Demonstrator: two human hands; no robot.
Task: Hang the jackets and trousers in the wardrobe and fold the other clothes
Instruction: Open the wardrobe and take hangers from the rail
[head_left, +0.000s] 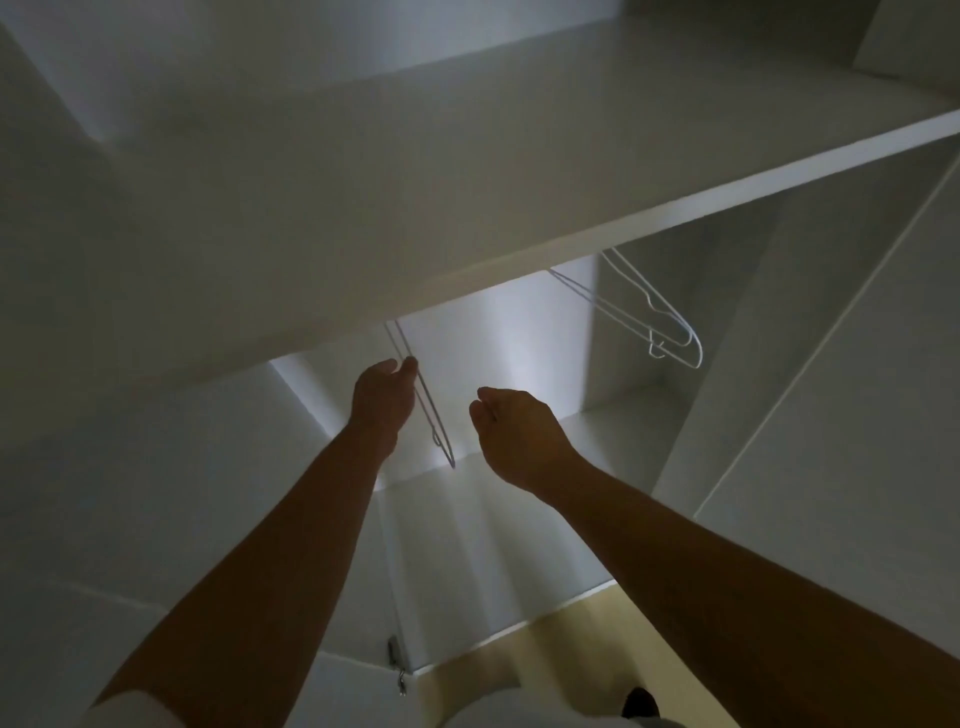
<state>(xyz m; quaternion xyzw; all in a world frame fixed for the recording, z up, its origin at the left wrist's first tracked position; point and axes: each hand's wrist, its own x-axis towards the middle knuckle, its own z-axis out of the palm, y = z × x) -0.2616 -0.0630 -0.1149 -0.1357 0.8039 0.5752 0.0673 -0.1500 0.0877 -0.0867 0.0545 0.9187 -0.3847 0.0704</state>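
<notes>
Step in hand, as judged: fetching a hanger from the wardrobe; no garment in view. Left hand, arm stretched up under the shelf, pinches a white wire hanger hanging below the shelf. Right hand raised beside it, fingers loosely curled, empty. Spare hangers hang well right. Next: unhook the hanger and lift it clear.
</notes>
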